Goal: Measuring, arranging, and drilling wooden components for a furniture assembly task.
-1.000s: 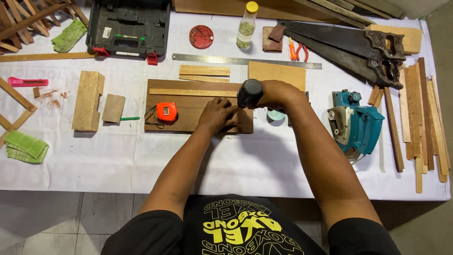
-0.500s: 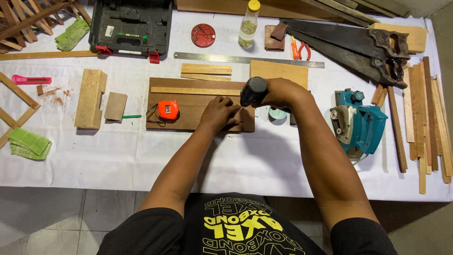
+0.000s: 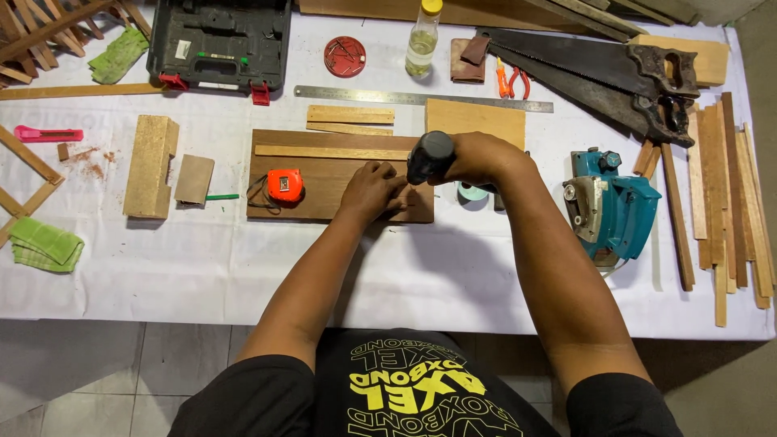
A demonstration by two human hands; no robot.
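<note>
My right hand [image 3: 484,156] grips a dark power tool [image 3: 429,155] held upright over the right end of a brown wooden board [image 3: 324,182]. My left hand [image 3: 372,188] rests on that board just left of the tool, fingers pressed down around a small piece that I cannot make out. A thin light wood strip [image 3: 332,151] lies along the board's far edge. An orange tape measure [image 3: 284,185] sits on the board's left part.
A teal electric planer [image 3: 611,206] stands to the right, with wood slats [image 3: 724,186] beyond it. Two handsaws [image 3: 591,65], a steel ruler [image 3: 421,98], a bottle [image 3: 423,36], a red lid [image 3: 345,56] and an open tool case [image 3: 218,40] lie at the back. Wood blocks [image 3: 150,166] sit left.
</note>
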